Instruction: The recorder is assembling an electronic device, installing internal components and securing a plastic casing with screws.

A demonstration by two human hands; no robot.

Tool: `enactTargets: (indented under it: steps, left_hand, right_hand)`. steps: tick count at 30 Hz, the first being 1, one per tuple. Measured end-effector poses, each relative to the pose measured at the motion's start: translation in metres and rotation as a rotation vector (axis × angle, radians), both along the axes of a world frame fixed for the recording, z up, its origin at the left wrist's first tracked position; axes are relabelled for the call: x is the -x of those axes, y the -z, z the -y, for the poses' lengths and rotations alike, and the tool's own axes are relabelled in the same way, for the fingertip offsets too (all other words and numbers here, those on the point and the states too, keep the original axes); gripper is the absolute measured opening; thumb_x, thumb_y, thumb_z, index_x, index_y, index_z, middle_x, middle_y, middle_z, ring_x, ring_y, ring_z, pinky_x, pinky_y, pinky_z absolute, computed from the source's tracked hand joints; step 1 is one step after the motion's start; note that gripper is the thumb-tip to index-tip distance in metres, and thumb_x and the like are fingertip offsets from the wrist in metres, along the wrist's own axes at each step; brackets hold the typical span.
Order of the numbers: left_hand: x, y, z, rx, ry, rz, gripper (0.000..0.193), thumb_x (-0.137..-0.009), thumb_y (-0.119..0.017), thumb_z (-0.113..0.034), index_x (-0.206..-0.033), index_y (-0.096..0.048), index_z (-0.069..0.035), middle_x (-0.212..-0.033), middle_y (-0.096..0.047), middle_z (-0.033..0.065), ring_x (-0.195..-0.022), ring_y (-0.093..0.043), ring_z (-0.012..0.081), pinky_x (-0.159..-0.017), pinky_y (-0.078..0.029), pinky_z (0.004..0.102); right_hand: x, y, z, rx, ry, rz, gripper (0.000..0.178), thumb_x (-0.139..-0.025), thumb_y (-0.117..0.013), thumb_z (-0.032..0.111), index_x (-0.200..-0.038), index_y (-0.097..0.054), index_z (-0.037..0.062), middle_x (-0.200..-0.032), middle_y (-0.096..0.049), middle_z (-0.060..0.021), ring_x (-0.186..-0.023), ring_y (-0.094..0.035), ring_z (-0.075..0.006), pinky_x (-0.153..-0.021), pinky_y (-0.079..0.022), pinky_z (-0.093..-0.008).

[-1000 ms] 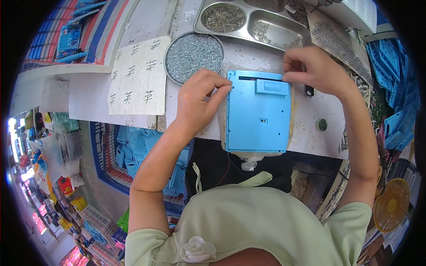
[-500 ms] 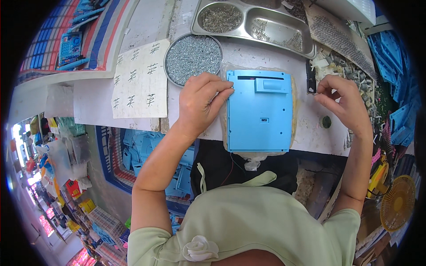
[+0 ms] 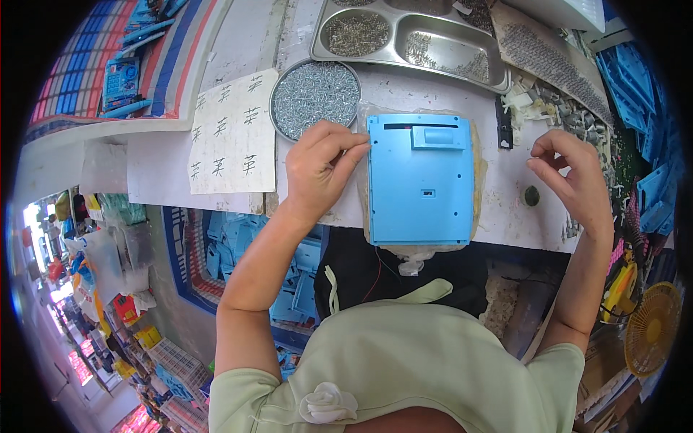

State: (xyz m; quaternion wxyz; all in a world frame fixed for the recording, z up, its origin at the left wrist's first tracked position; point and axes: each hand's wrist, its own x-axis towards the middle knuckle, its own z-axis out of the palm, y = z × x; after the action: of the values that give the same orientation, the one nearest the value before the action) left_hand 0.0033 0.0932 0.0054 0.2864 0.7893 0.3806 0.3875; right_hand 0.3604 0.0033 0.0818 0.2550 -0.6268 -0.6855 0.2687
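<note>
Head view. A rectangular light-blue plastic housing panel (image 3: 421,179) lies flat on the white worktable (image 3: 155,169), back face up, directly in front of the person and resting on a thin clear plastic sheet (image 3: 476,173).

The left hand (image 3: 323,167) sits at the panel's upper left corner. Its fingers (image 3: 346,148) are curled, the tips touching the panel edge; it steadies the panel rather than gripping it. Whether a small part lies under the fingertips cannot be told.

The right hand (image 3: 570,177) hangs above the table, well apart from the panel's right edge. Thumb and forefinger are pinched together with the other fingers loosely bent. What the pinch holds, if anything, is too small to see.

A round metal dish of silver screws (image 3: 315,97) stands just behind the left hand. A compartmented steel tray of small fasteners (image 3: 408,40) lies further back. A white paper sheet with handwritten marks (image 3: 232,133) lies to the left.

Judgement: the step in hand appears to be fitting small fasteners or parts to the panel. The next move calls for bringing the pinched fingers over a hole in the panel while the left hand holds it square.
</note>
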Motion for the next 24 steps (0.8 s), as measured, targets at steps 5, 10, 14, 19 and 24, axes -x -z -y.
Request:
enactTargets:
  steps: [5,10,14,19,24]
  left_hand:
    - [-0.042,-0.034,0.017,-0.046,0.222,0.020,0.011,-0.081,-0.079,-0.004,-0.091,-0.076,-0.007,-0.086,-0.068,0.0047,-0.078,-0.065,0.0207,-0.072,-0.048,0.0351]
    - [-0.075,-0.029,0.015,-0.254,0.443,-0.210,0.015,-0.080,-0.081,-0.013,-0.093,-0.074,-0.012,-0.085,-0.067,0.0004,-0.080,-0.064,0.0197,-0.075,-0.042,0.0369]
    - [-0.080,-0.023,0.016,-0.346,0.436,-0.242,0.017,-0.079,-0.082,-0.015,-0.094,-0.074,-0.014,-0.086,-0.067,-0.0017,-0.077,-0.062,0.0173,-0.076,-0.039,0.0374]
    - [-0.080,-0.025,0.020,-0.428,0.416,-0.354,0.023,-0.077,-0.083,-0.015,-0.099,-0.076,-0.015,-0.089,-0.067,-0.0024,-0.077,-0.062,0.0157,-0.077,-0.038,0.0375]
    - [-0.067,-0.030,0.020,-0.421,0.339,-0.243,0.030,-0.074,-0.085,-0.012,-0.103,-0.078,-0.015,-0.089,-0.068,-0.0016,-0.074,-0.062,0.0158,-0.076,-0.039,0.0348]
  right_hand:
    - [0.010,0.000,-0.001,-0.059,-0.030,-0.009,0.013,-0.085,-0.075,0.005,-0.091,-0.065,0.0011,-0.079,-0.064,-0.0069,-0.069,-0.062,-0.0171,-0.061,-0.050,-0.0286]
    - [0.017,-0.004,0.001,-0.093,-0.064,-0.009,0.015,-0.083,-0.076,0.010,-0.090,-0.066,0.0031,-0.077,-0.063,-0.0077,-0.067,-0.063,-0.0204,-0.059,-0.048,-0.0312]
    - [0.016,0.004,0.011,-0.071,-0.039,-0.041,0.014,-0.082,-0.077,0.010,-0.088,-0.066,0.0036,-0.075,-0.060,-0.0083,-0.066,-0.062,-0.0209,-0.060,-0.047,-0.0329]
    - [0.014,0.011,0.015,-0.088,-0.047,-0.032,0.014,-0.081,-0.077,0.010,-0.087,-0.066,0.0037,-0.073,-0.059,-0.0090,-0.064,-0.060,-0.0215,-0.060,-0.047,-0.0339]
    - [0.012,0.007,0.018,-0.071,-0.030,-0.058,0.014,-0.082,-0.077,0.010,-0.088,-0.066,0.0030,-0.072,-0.058,-0.0083,-0.064,-0.060,-0.0196,-0.059,-0.046,-0.0319]
